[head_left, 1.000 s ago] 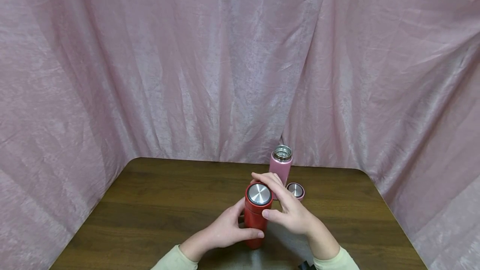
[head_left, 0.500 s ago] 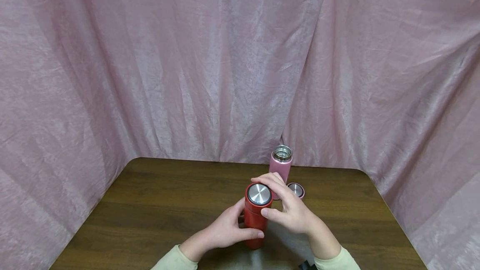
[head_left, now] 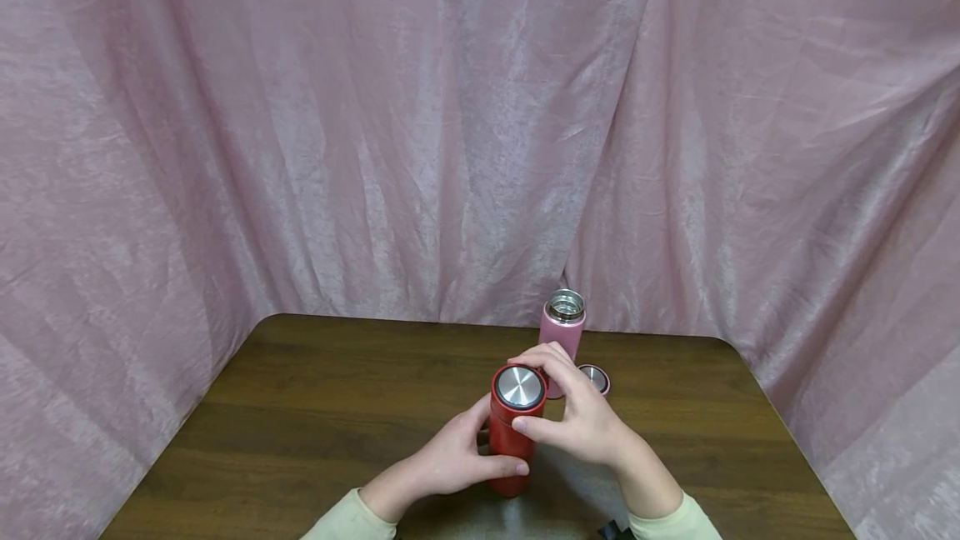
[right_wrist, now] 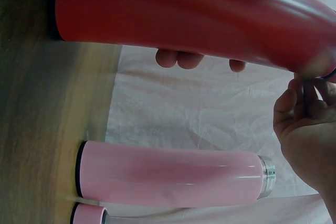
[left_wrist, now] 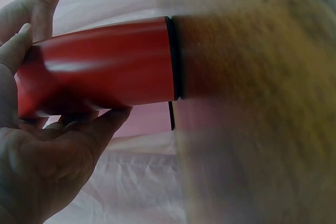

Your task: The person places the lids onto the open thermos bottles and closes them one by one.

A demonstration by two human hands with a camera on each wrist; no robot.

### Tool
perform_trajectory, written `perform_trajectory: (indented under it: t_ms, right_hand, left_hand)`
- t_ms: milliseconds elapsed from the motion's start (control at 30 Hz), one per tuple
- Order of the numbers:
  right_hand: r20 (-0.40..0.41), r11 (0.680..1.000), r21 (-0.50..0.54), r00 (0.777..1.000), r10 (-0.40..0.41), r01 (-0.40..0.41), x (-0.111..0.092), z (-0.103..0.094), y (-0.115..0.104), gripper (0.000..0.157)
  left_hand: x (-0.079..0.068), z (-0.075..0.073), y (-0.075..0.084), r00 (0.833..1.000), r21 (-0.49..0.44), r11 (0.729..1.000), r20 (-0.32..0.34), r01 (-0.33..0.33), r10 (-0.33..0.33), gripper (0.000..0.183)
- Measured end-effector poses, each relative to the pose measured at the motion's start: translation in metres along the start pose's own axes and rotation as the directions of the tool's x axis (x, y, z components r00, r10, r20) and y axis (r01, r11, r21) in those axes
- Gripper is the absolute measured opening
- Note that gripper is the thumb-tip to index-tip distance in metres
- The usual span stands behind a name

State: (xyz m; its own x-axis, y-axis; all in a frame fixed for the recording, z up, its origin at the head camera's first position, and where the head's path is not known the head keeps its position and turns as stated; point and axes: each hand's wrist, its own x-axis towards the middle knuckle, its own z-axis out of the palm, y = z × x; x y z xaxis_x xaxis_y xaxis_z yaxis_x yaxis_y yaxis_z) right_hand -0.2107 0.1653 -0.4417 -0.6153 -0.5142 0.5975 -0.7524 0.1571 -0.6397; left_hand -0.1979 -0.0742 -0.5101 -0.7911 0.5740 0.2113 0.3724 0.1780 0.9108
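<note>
A red thermos (head_left: 510,443) with a silver-topped lid (head_left: 519,387) stands upright near the front of the wooden table. My left hand (head_left: 453,455) grips its body from the left, thumb across the front and fingers behind. From the right, my right hand (head_left: 588,419) holds the lid, thumb on the near side and fingers round the far rim. In the left wrist view the thermos body (left_wrist: 121,64) shows its black base at the tabletop. Behind the right hand stands a pink thermos (head_left: 561,336) without its lid, its steel mouth bare; the hand hides part of it.
A pink lid (head_left: 596,379) with a silver top lies on the table right of the pink thermos. The wooden table (head_left: 337,407) reaches back to a pink curtain (head_left: 390,148). A small black object (head_left: 615,531) shows beside the right sleeve.
The right thumb has slid left across the front of the red thermos's lid, and the fingers have shifted slightly right along its far rim. The left hand and the thermos have stayed put.
</note>
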Motion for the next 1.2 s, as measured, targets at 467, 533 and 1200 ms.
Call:
perform_trajectory:
  t_ms: [467,533,1200]
  right_hand:
    - [-0.060,0.998,-0.010,0.996,0.069,-0.070,0.0010,0.0035,-0.0058,0.062]
    - [-0.066,0.996,-0.008,0.994,0.084,-0.084,0.0008,0.0046,-0.0060,0.063]
    - [0.044,0.990,-0.004,0.990,-0.137,0.138,0.0013,0.0014,-0.0002,0.078]
  left_hand:
    - [0.0002,0.0001,0.0003,1.000,-0.013,1.000,0.003,-0.010,0.010,0.071]
    - [0.0001,0.0002,0.0003,1.000,-0.021,1.000,0.005,-0.009,0.009,0.071]
    - [-0.0009,0.0000,0.0013,1.000,-0.006,1.000,0.005,0.003,-0.003,0.071]
